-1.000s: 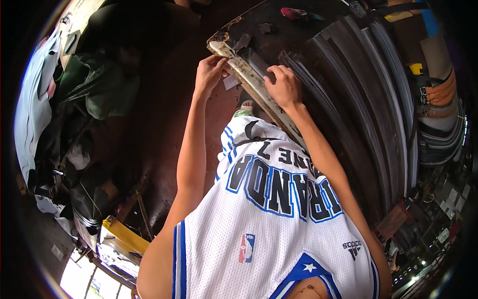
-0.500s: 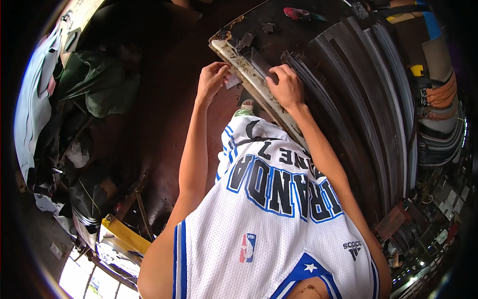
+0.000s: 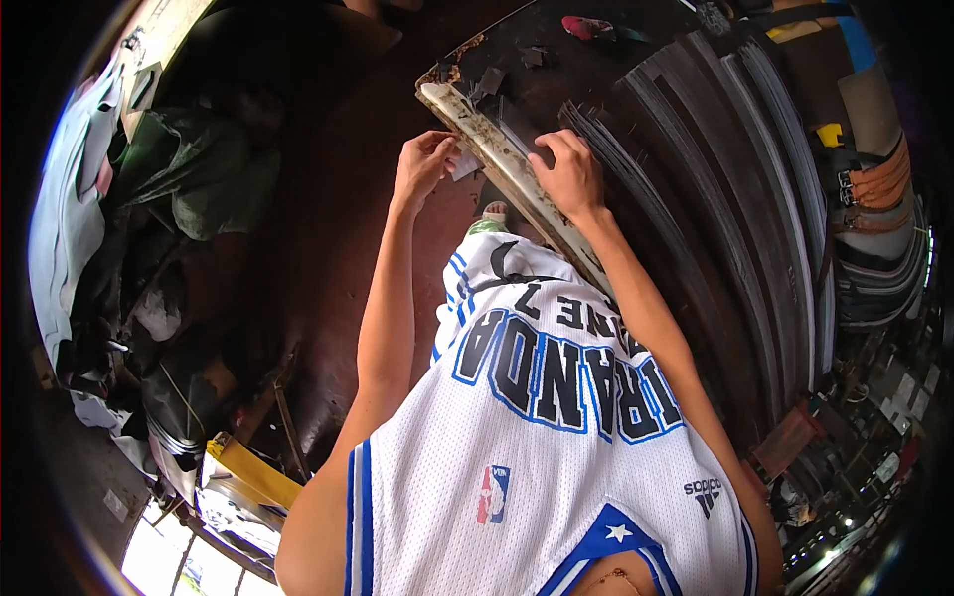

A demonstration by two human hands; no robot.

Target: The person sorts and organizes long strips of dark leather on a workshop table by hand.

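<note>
A long pale bar with dark stains runs along the edge of a dark table. My left hand is raised just left of the bar, thumb and fingers pinched together; whatever may be between them is too small to make out. A small pale piece shows beside its fingertips. On the bar's other side, my right hand hovers at or rests on its edge, fingers curved and apart, holding nothing visible. Close to its right lie long dark strips, stacked side by side.
Small dark scraps and a red object lie on the table's far part. Orange bundled straps are at the right. Dark green cloth and a yellow-edged object are at the left. A sandalled foot shows below.
My left hand has shifted very slightly down and left. My right hand has barely moved, and the rest looks the same.
</note>
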